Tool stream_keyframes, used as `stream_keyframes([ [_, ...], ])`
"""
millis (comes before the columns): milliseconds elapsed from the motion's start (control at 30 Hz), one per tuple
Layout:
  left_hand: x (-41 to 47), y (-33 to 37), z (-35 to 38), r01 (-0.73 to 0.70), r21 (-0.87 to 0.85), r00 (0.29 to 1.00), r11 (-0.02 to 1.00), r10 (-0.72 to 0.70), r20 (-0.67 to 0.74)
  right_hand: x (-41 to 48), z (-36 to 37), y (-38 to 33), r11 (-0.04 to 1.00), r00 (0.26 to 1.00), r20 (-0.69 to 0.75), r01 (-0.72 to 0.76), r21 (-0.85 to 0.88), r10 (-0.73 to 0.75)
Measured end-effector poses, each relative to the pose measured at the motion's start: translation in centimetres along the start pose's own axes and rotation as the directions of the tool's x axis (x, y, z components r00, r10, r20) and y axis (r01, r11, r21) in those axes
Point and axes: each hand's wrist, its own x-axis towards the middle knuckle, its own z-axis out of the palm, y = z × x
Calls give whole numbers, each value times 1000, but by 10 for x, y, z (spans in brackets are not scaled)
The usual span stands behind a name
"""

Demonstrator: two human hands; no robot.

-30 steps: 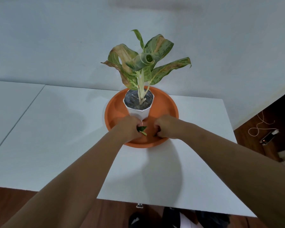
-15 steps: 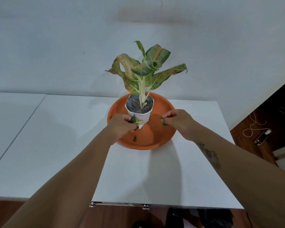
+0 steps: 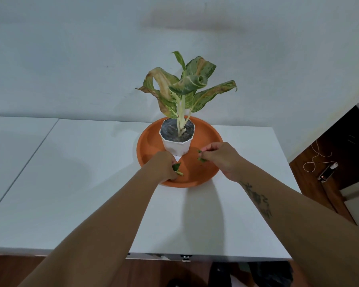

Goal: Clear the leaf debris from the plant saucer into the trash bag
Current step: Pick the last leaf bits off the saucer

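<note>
An orange plant saucer sits on the white table, with a white pot and a leafy plant in it. My left hand rests over the saucer's near left rim, fingers closed on green leaf pieces. My right hand hovers over the saucer's right side and pinches small green leaf bits between fingertips. No trash bag is in view.
The white table runs left, with a seam to a second tabletop. A wall stands close behind the plant. On the wooden floor at right lie a white cord and a small device.
My left hand has slid back toward the saucer's near rim with its leaf pieces. My right hand stays over the right side, still pinching leaf bits. The small scrap on the saucer floor is gone.
</note>
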Motion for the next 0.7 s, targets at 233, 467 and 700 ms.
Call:
stream_keyframes([
  [233,-4,-9,0,29,-233,995,972,-50,-85,-3,2,1,984,999,-30,-29,174,35],
  [467,-16,-17,-22,43,-671,979,740,-164,-118,-8,2,-5,929,999,-14,-27,370,35],
  [700,-15,-7,-10,41,-927,992,373,-129,-8,-23,4,-2,776,996,23,-83,625,88],
])
